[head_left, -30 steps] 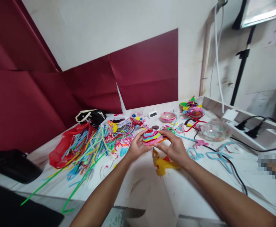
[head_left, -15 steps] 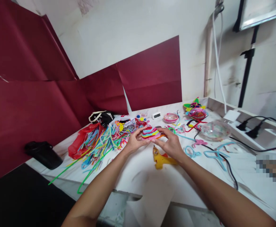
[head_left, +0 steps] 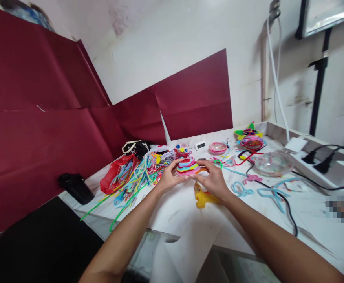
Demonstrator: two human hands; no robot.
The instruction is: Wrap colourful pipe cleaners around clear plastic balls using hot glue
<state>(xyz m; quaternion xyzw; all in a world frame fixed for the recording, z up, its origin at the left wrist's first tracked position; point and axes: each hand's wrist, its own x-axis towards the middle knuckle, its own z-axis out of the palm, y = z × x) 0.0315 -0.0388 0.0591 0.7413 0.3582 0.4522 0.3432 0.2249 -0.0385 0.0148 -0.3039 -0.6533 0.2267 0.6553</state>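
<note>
Both my hands hold a small dome (head_left: 187, 166) coiled from pink, blue, yellow and red pipe cleaners, just above the white table (head_left: 189, 220). My left hand (head_left: 168, 177) grips its left side with the fingers curled round it. My right hand (head_left: 212, 179) pinches its right side, where an orange end sticks out. A yellow glue gun (head_left: 204, 196) lies on the table right under my right hand.
A heap of loose coloured pipe cleaners (head_left: 133, 177) and a red plastic bag (head_left: 113, 177) lie to the left. A black pouch (head_left: 76, 188) sits at the table's left edge. Finished figures (head_left: 250, 138), a clear bowl (head_left: 272, 163), blue loops (head_left: 273, 192) and black cables (head_left: 290, 220) fill the right.
The view has swung left and back, showing more of the red wall and dark floor. My hands stay on the dome in much the same grip.
</note>
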